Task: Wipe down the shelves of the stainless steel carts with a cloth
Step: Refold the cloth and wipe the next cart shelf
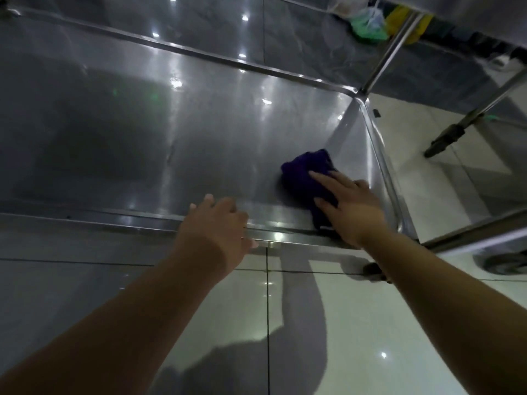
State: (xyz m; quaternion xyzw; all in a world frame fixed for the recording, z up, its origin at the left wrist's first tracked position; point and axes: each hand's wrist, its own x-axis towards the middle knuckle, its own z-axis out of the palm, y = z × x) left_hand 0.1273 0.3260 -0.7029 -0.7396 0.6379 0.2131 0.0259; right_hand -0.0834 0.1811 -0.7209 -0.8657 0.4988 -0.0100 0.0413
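Note:
A stainless steel cart shelf (pixel 176 132) with a raised rim fills the upper half of the head view. A dark purple cloth (pixel 302 178) lies bunched on the shelf near its right front corner. My right hand (pixel 348 206) presses flat on the cloth, fingers spread, the palm covering its near part. My left hand (pixel 216 223) grips the shelf's front rim to the left of the cloth, fingers curled over the edge.
A cart upright post (pixel 390 49) rises from the shelf's far right corner. A second cart's frame with a caster (pixel 504 260) stands at right. Green and yellow bags (pixel 370 24) lie at the top right. Glossy floor tiles (pixel 313 323) lie below the shelf.

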